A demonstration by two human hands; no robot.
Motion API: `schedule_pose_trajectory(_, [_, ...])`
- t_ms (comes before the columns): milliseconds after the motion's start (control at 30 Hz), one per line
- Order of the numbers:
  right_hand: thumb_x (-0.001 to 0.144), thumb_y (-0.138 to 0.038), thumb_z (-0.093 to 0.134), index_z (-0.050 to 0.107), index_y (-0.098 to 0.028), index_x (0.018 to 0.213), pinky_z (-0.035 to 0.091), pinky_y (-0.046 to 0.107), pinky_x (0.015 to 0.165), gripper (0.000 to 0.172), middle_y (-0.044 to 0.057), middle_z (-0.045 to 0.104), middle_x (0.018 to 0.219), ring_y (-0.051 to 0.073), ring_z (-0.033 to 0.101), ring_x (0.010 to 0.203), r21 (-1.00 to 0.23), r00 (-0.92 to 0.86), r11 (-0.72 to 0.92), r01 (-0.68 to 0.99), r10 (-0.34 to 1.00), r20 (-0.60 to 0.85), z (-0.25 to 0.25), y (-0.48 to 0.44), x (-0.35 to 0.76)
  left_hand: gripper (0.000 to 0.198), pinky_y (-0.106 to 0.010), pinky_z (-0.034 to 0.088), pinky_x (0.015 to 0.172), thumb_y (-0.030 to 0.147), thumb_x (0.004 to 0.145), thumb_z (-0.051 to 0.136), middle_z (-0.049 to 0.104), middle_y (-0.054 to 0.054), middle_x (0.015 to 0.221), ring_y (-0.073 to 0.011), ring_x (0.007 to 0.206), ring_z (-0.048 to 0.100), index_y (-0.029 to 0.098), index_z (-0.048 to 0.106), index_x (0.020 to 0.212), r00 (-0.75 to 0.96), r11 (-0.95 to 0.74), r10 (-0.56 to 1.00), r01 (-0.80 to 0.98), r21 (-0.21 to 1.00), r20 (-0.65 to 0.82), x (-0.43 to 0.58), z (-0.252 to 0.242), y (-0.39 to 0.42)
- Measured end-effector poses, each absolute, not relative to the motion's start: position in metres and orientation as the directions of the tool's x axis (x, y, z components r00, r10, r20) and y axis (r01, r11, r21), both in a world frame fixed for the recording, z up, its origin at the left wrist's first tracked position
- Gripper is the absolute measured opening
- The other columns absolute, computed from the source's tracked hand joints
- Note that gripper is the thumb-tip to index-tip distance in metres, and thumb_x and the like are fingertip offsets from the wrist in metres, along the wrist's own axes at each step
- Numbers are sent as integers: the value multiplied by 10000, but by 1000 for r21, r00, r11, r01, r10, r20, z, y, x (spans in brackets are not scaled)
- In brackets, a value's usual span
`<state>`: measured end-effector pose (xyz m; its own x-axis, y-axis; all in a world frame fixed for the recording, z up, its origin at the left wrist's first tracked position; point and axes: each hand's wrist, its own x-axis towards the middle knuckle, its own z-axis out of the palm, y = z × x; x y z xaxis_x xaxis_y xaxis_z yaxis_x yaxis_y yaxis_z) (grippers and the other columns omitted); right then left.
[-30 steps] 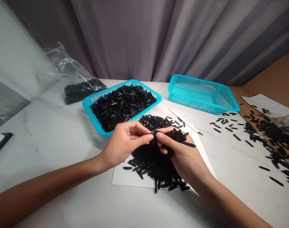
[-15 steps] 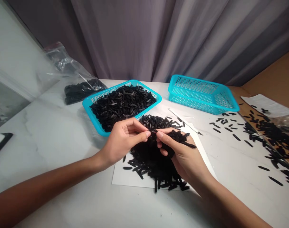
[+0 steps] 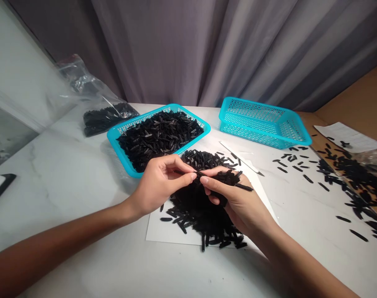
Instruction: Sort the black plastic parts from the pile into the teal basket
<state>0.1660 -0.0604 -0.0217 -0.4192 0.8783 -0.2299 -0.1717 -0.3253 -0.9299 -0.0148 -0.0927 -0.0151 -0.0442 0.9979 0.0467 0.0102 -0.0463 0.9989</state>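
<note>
We have our left hand (image 3: 160, 182) and right hand (image 3: 235, 203) close together above a heap of small black pieces (image 3: 201, 219) lying on a white sheet (image 3: 157, 236). Our left fingers (image 3: 188, 176) are pinched shut on a black piece (image 3: 198, 173), and our right fingers (image 3: 207, 180) meet it from the other side. The right fingers are also curled around a bunch of pieces (image 3: 225, 178), with one long piece (image 3: 244, 187) poking out past them. Ahead of our left fingers sits a turquoise basket (image 3: 114, 138) full of black pieces, and ahead of our right fingers is a second turquoise basket (image 3: 225, 120). Further left, a clear plastic bag (image 3: 108, 118) holds more. To the right of our fingers, loose pieces (image 3: 297, 167) lie scattered across the tabletop (image 3: 67, 174).
</note>
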Motion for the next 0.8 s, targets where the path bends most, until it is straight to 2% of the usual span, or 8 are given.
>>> schedule_pose_trajectory(267, [724, -297, 853, 762, -179, 819, 372, 210, 476, 177, 4, 628, 657, 117, 522, 609, -928, -412, -339, -156, 876, -250, -23, -63, 165, 180, -182, 556, 714, 237, 736, 823, 719, -6, 770, -106, 748, 678, 145, 669, 750, -53, 56, 997, -43, 998, -58, -13, -14, -97])
schedule_pose_trajectory(400, [734, -346, 849, 750, -194, 827, 377, 229, 487, 204, 7, 641, 675, 123, 520, 598, -947, -387, -295, -129, 894, -226, -29, -64, 165, 230, -202, 568, 698, 242, 688, 863, 730, -9, 746, -128, 720, 702, 145, 670, 767, -61, 101, 992, -79, 992, -106, -13, -16, -97])
schedule_pose_trajectory(533, [753, -375, 834, 751, -209, 849, 380, 244, 489, 210, 4, 649, 656, 125, 533, 564, -980, -352, -197, -41, 920, -170, -30, -65, 166, 292, -201, 579, 706, 235, 677, 876, 762, -20, 782, -140, 728, 722, 155, 714, 907, -58, 150, 986, -92, 984, -156, -13, -16, -96])
schedule_pose_trajectory(600, [756, -394, 828, 758, -208, 860, 386, 250, 485, 224, 4, 651, 644, 124, 534, 541, -988, -339, -154, 1, 930, -145, -28, -65, 167, 291, -194, 583, 713, 265, 709, 859, 772, -27, 812, -137, 738, 725, 159, 736, 950, -52, 146, 987, -80, 986, -151, -12, -15, -97])
schedule_pose_trajectory(800, [795, -434, 785, 782, -214, 892, 391, 260, 482, 240, 9, 647, 647, 132, 534, 548, -992, -364, -129, 10, 923, -124, -26, -65, 167, 246, -185, 594, 716, 307, 737, 844, 776, -40, 844, -129, 734, 724, 144, 767, 904, -75, 119, 989, -68, 991, -124, -13, -14, -99])
